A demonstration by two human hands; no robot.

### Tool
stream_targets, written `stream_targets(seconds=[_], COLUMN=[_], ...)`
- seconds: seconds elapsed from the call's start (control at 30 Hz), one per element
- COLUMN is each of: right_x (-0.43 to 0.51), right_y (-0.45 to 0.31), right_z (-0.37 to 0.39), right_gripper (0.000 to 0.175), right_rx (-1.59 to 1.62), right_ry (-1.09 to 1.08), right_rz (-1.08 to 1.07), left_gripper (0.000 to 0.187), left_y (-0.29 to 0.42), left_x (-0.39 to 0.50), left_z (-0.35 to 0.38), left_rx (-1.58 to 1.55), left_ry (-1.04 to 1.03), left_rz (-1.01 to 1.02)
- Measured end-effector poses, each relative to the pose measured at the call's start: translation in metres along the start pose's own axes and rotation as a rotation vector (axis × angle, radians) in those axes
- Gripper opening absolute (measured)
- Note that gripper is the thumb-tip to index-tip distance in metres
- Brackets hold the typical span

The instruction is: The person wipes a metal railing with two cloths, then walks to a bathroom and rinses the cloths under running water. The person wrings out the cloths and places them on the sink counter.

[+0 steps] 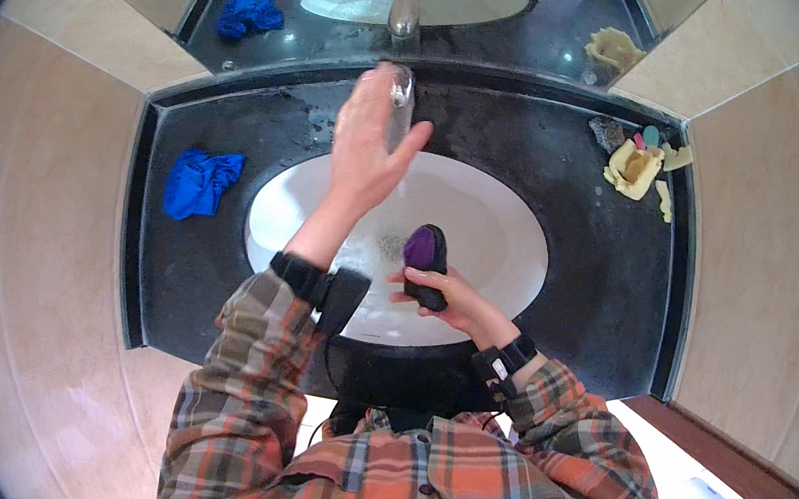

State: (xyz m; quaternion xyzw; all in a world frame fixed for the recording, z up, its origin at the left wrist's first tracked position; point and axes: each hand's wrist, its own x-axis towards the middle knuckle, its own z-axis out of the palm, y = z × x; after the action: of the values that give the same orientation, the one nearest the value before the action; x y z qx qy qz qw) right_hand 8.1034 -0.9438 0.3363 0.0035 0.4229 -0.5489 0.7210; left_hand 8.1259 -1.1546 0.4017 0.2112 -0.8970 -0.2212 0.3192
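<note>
My left hand point(370, 136) is stretched out over the far rim of the white oval washbasin point(496, 202), its thumb spread from the fingers. It partly covers the chrome faucet point(400, 117), and whether it touches the metal I cannot tell. Lower down, above the basin's bowl, my right hand point(464, 303) grips a small oval object point(426, 253), purple on one side and black on the other. Its exact kind is unclear. Behind it, a greyish patch marks the drain point(392, 247).
A crumpled blue cloth point(201, 184) lies on the black countertop point(608, 277) at left. In the back right corner are a yellow, torn-looking piece point(633, 170), a grey scouring pad point(606, 133) and small coloured bits. A mirror point(336, 44) rises behind; tiled walls point(56, 151) flank both sides.
</note>
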Motion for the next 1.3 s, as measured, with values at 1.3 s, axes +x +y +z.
stream_targets(seconds=[1.3], right_x=[-0.044], right_y=[-0.012], right_z=[0.071], right_gripper=[0.02], right_rx=[0.262], right_ry=[-0.437], right_rz=[0.203], left_gripper=[0.031], left_y=[0.074], left_x=[-0.061], left_z=[-0.067], left_rx=[-1.407], left_ry=[-0.723], left_rz=[-0.798])
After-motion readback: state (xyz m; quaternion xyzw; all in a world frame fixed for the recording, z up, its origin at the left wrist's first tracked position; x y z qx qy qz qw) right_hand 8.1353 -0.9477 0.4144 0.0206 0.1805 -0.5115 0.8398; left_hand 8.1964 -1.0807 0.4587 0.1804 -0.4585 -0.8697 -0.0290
